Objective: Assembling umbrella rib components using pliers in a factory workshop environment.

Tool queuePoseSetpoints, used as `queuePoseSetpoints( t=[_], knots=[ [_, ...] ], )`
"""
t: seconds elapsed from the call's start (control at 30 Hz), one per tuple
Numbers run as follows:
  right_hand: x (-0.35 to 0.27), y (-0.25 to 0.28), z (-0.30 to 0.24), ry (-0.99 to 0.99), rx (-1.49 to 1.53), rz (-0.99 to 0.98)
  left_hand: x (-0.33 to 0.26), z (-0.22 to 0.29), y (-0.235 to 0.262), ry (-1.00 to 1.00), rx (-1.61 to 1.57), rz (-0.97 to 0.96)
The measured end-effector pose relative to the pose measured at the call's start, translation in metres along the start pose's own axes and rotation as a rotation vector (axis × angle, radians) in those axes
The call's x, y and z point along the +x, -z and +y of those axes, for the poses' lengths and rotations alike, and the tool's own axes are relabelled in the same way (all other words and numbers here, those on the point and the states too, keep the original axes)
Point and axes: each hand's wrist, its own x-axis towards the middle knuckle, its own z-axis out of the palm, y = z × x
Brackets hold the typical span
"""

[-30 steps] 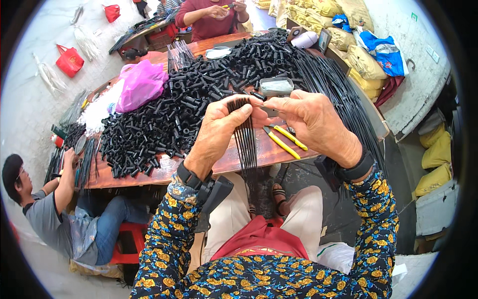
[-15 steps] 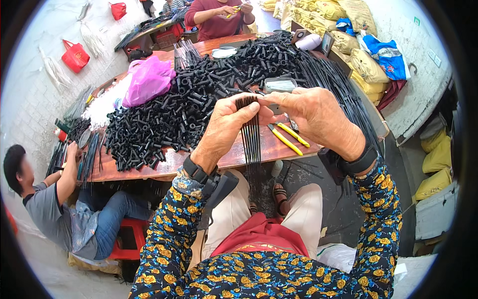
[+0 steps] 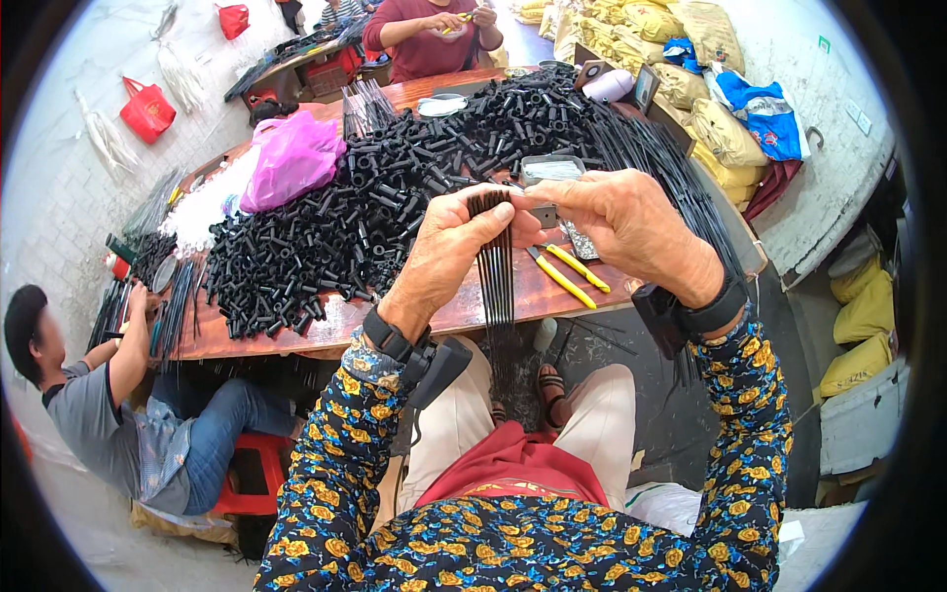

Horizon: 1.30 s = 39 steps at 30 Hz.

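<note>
My left hand (image 3: 446, 242) is closed around a flat row of thin black rods (image 3: 496, 281). Their upper ends stick out just past the thumb, and their long ends hang down over the table's front edge. At the rods' tops, my right hand (image 3: 636, 227) pinches with thumb and forefinger close to the left fingertips. What lies in that pinch is too small to make out. Below the right hand, yellow-handled pliers (image 3: 564, 281) lie on the table beside a small tray of tiny bits (image 3: 582, 242).
A large heap of short black tubes (image 3: 306, 227) covers much of the wooden table (image 3: 340, 331). A pink plastic bag (image 3: 293, 163), a clear box (image 3: 552, 169) and long black rods (image 3: 671, 168) lie around it. Co-workers sit left (image 3: 89, 414) and opposite (image 3: 424, 44).
My right hand has shifted very slightly, and more of the small tray shows beneath it. The left hand keeps its hold on the rods.
</note>
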Motion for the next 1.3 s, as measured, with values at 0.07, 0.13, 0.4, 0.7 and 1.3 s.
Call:
queuePoseSetpoints(
  t=[0.07, 0.13, 0.4, 0.7, 1.3],
  knots=[
    [-0.001, -0.002, 0.001, -0.007, -0.004, -0.004, 0.001, -0.002, 0.0, 0.017, -0.025, -0.001],
    [-0.001, -0.002, 0.001, -0.014, -0.006, -0.007, 0.003, -0.003, 0.001, 0.012, -0.033, -0.008],
    [0.001, 0.009, -0.004, -0.063, -0.009, -0.067, 0.003, -0.003, -0.002, 0.0, 0.004, -0.002],
    [0.002, 0.015, -0.012, -0.087, -0.163, -0.129, 0.004, 0.0, -0.007, 0.0, 0.043, -0.017],
    [0.001, 0.017, -0.01, -0.086, -0.102, -0.138, 0.005, -0.004, -0.005, -0.028, 0.037, -0.032]
  ],
)
